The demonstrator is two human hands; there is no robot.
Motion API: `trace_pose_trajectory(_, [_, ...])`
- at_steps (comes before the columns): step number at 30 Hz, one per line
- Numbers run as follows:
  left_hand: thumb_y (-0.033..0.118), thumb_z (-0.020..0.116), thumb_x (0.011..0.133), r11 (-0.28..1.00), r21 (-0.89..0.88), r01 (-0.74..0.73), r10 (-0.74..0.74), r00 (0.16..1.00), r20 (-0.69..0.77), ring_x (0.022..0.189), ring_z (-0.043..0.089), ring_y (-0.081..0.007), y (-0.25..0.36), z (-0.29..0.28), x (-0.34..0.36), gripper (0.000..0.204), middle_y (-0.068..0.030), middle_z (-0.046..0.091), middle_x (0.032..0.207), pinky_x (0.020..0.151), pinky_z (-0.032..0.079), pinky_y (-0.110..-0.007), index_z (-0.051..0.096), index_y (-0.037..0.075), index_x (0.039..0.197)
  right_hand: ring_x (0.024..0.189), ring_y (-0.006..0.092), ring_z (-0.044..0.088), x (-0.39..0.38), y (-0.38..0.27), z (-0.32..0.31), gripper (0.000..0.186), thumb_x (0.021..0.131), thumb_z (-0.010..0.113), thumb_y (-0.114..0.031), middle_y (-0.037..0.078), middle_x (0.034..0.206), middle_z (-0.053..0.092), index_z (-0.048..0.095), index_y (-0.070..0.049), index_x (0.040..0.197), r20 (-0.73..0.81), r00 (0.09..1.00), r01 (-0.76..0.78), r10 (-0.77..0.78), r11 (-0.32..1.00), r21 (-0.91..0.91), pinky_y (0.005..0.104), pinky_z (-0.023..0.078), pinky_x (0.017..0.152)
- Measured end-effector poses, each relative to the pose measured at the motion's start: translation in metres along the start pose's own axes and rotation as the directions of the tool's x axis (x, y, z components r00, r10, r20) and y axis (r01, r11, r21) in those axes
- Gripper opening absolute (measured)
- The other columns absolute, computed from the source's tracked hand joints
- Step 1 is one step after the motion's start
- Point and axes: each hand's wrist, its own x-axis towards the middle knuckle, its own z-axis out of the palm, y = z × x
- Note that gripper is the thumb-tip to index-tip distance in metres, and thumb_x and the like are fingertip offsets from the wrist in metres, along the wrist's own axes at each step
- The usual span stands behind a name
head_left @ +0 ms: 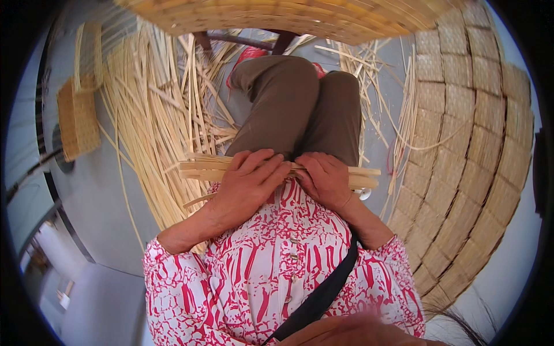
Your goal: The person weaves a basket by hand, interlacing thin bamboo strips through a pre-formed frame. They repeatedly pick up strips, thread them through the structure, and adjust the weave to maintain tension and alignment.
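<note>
Across my lap lies a bundle of flat, pale bamboo-like strips (363,177), its ends sticking out on both sides. My left hand (248,183) is closed over the bundle left of the middle, fingers draped across the strips. Close beside it, my right hand (326,180) grips the same bundle with curled fingers. The fingertips of the two hands nearly meet. Part of the bundle is hidden under both hands. One curved strip (199,200) pokes out below my left hand.
A big heap of loose strips (153,115) covers the floor to the left. Stacked woven baskets (453,150) rise on the right. Ahead, above my knees, is a large woven piece (288,16). A small woven box (79,118) and a grey seat (107,305) are at far left.
</note>
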Motion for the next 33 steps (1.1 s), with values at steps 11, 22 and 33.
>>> trace_pose_trajectory(11, [0.006, 0.07, 0.07, 0.99, 0.091, -0.106, 0.096, 0.989, 0.109, 0.084, 0.063, -0.0265, -0.002, 0.004, 0.025, 0.04, -0.0102, 0.07, 0.107, 0.075, 0.052, -0.036, 0.067, 0.004, 0.11, 0.067, 0.0237, 0.062, -0.011, 0.008, 0.025, 0.018, 0.085, 0.065, -0.021, 0.004, 0.071, 0.059, 0.054, -0.011, 0.076, -0.1, 0.995, 0.009, -0.013, 0.999, -0.045, 0.0359, 0.048, 0.063])
trace_pose_trajectory(22, [0.01, 0.066, 0.089, 0.993, -0.04, -0.107, 0.112, 0.98, 0.164, 0.095, 0.067, -0.0305, -0.001, -0.061, 0.112, 0.02, -0.0144, 0.069, 0.106, 0.081, 0.054, -0.038, 0.068, 0.003, 0.108, 0.068, 0.0217, 0.064, -0.004, 0.009, 0.03, 0.011, 0.078, 0.062, -0.017, 0.005, 0.07, 0.06, 0.054, -0.011, 0.075, -0.192, 0.981, -0.018, 0.01, 0.999, -0.038, 0.0358, 0.048, 0.062])
trace_pose_trajectory(33, [0.028, 0.049, 0.103, 0.707, -0.601, 0.372, -0.224, 0.924, 0.309, 0.12, 0.058, -0.0227, -0.128, 0.054, 0.193, 0.04, -0.0127, 0.065, 0.125, 0.103, 0.042, -0.034, 0.06, 0.001, 0.129, 0.062, 0.0152, 0.054, -0.019, -0.033, -0.017, 0.02, 0.077, 0.063, -0.016, 0.001, 0.071, 0.052, 0.065, -0.007, 0.095, -0.079, 0.985, -0.162, 0.156, 0.984, -0.071, 0.029, 0.042, 0.057])
